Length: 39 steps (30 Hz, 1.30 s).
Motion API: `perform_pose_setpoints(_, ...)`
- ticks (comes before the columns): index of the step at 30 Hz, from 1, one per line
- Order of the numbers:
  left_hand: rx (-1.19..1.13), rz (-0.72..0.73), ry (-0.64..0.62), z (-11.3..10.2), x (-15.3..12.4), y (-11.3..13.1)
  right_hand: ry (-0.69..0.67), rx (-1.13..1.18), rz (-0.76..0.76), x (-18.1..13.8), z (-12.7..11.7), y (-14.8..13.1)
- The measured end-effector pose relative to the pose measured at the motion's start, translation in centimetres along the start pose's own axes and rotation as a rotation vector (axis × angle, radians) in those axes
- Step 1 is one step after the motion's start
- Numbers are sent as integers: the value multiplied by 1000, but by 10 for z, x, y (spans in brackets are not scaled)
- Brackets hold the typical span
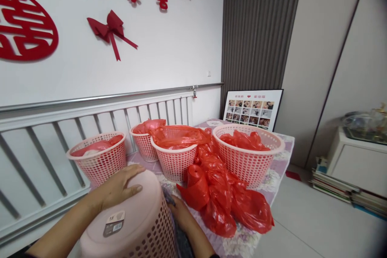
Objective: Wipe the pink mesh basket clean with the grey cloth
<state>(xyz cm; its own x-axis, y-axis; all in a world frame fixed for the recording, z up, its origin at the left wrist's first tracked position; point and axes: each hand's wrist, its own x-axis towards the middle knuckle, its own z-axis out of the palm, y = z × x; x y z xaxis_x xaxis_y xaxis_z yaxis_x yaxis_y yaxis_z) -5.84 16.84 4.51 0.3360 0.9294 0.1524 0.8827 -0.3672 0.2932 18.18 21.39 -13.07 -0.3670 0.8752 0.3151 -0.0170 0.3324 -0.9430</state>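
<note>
A pink perforated plastic basket (pixel 142 197) is tipped on its side in front of me, its solid base facing me and bearing a label (pixel 114 223). My left hand (pixel 122 187) lies on the edge of that base, fingers stretched out and thumb apart. Beyond the basket's right side is my right hand (pixel 179 211), by some dark grey cloth (pixel 182 240); its fingers are mostly hidden, so its grip does not show. Just right of it, a roll of red plastic bags (pixel 195 185) stands among crumpled red plastic (pixel 222 201) spread over the table.
Several pink baskets stand behind: a left one (pixel 102 165), a small back one (pixel 145 145), a middle one (pixel 177 163) and a large right one (pixel 246 165), with red plastic inside. A floral cloth (pixel 279 161) covers the table. A radiator (pixel 87 129) runs along the wall.
</note>
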Motion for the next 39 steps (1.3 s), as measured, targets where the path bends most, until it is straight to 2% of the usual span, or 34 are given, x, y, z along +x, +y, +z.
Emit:
perform_pose_setpoints(4,1,12,7,0,0,0,132,-23,63,-25,0,39)
perform_pose_setpoints(7,-3,25,22,0,0,-1,188,-26,70,-26,4,36)
perform_pose_setpoints(10,-1,17,18,0,0,-2,191,4,29,-20,7,3)
perform_pose_setpoints(15,-8,10,34,2,0,-4,195,-13,-156,-18,8,-85)
perform_pose_setpoints(18,-17,37,38,3,-1,-4,218,-74,-225,-18,11,-107)
perform_pose_setpoints(21,-8,38,43,2,-1,-3,249,-73,-161,-20,16,-85)
perform_pose_setpoints(25,11,6,27,0,-1,0,218,-27,-13,-35,17,-11)
perform_pose_setpoints(28,10,-6,20,-1,-1,2,306,-55,98,-54,14,41)
perform_pose_setpoints(31,-3,1,7,-2,-1,3,390,-78,160,-63,12,59)
perform_pose_setpoints(34,-14,-3,3,-3,-1,5,400,-52,123,-58,16,35)
perform_pose_setpoints(39,-3,-26,-8,-5,-2,8,369,-36,-91,-36,20,-56)
